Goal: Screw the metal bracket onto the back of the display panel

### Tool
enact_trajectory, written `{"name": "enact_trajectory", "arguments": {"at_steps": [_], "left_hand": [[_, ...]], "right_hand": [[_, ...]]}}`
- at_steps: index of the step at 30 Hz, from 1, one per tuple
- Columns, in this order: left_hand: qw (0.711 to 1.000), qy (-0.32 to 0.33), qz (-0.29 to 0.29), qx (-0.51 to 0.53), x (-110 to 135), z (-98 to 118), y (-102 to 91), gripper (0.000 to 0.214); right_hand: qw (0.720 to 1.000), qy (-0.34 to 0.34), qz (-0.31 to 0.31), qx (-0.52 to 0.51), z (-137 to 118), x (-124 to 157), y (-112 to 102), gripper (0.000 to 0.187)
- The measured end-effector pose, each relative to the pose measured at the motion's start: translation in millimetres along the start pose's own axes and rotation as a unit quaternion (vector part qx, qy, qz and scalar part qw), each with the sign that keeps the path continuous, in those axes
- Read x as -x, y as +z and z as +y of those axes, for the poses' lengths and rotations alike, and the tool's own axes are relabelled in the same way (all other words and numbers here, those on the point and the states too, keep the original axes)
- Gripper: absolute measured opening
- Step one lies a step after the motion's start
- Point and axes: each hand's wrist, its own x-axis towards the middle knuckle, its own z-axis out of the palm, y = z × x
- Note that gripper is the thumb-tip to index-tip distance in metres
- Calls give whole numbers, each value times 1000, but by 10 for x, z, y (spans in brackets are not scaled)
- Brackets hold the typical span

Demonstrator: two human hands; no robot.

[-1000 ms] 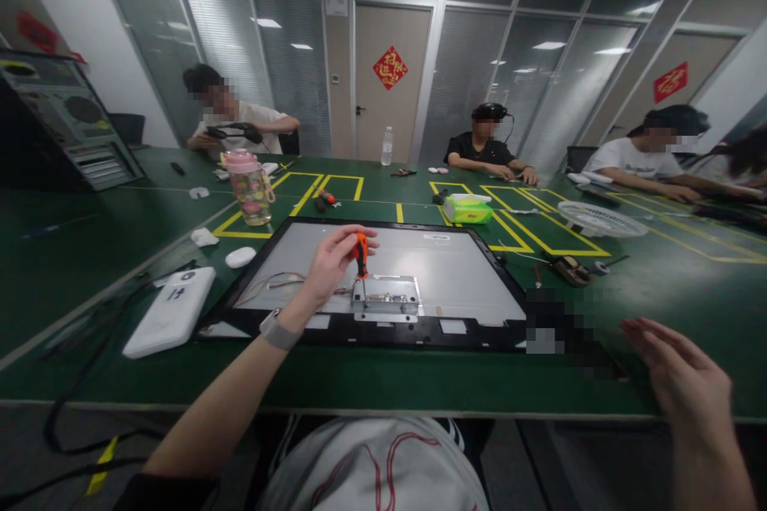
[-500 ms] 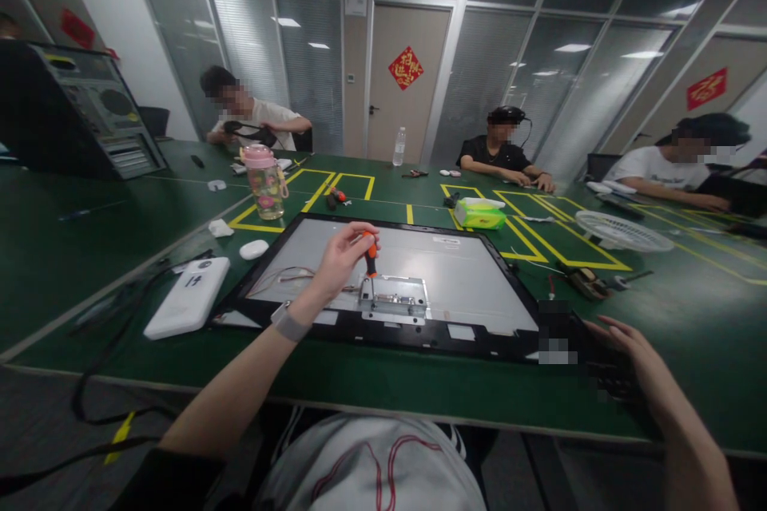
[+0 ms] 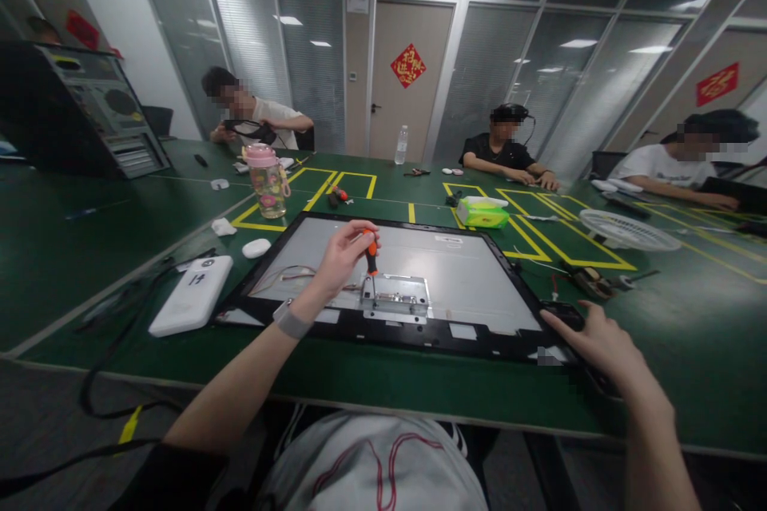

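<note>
My left hand is closed around an orange-and-black screwdriver, held upright. Its shaft points down at the left part of a silver metal bracket. That bracket sits on a large flat panel with a black frame, lying on the table, with thin wires running along its left part. My right hand is beside the panel's right corner, thumb and fingers apart, over a dark device. Part of that device is hidden under the hand, and I cannot tell its kind.
A white phone-shaped object and a white oval case lie left of the panel. Beyond stand a pink-lidded bottle, a green tissue pack and a computer case. A white round rack is at right. Several people sit across.
My right hand has moved left and inward, from the device's right side to over it, fingers reaching toward the panel's corner. My left hand and the screwdriver have hardly moved.
</note>
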Motion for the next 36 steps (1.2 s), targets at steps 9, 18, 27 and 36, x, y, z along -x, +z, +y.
{"name": "enact_trajectory", "arguments": {"at_steps": [9,18,27,36], "left_hand": [[1000,0,3,-4,-11,17,7,22],[1000,2,2,0,-25,-3,-25,22],[1000,-6,-5,5,-32,-41,-47,25],[1000,-11,-24,-5,-22,-34,-55,30]], "right_hand": [[993,45,-7,106,-298,106,5,96],[986,40,29,162,-384,91,44,80],[993,-23,52,101,-493,173,-10,88],[831,-402,-303,-236,-1622,211,1,67]]}}
